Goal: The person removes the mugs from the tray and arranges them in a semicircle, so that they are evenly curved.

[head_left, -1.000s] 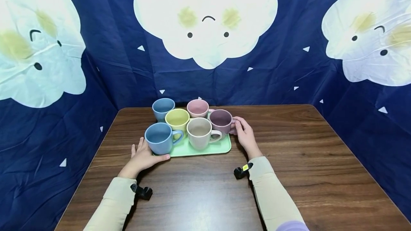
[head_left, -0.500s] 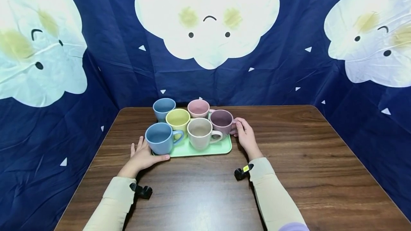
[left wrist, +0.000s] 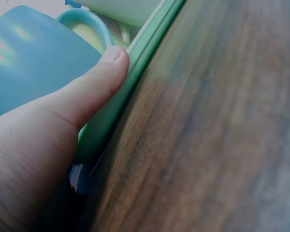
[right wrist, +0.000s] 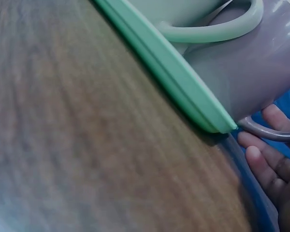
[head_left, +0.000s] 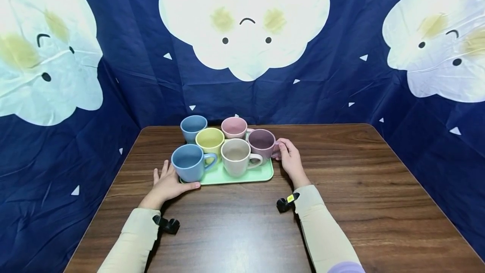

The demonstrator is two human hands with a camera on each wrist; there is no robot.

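Six mugs crowd one green tray point(head_left: 217, 177) on the wooden table point(head_left: 341, 180).
Your left hand point(head_left: 166, 186), fingers spread, rests its thumb on the tray's rim by the front blue mug point(head_left: 188, 171); next come the rear blue mug point(head_left: 191, 133), yellow mug point(head_left: 209, 140), pink mug point(head_left: 233, 129), beige mug point(head_left: 235, 162) and purple mug point(head_left: 262, 149), whose handle your right hand point(head_left: 291, 161) grips with curled fingers. Tugging it or lifting unevenly could tilt the tray and topple mugs: two blue, one each otherwise.

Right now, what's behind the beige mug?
In the head view: yellow mug behind left, purple mug behind right, pink mug farther back. The part of the tray right behind the beige mug is covered, so I can't see it.
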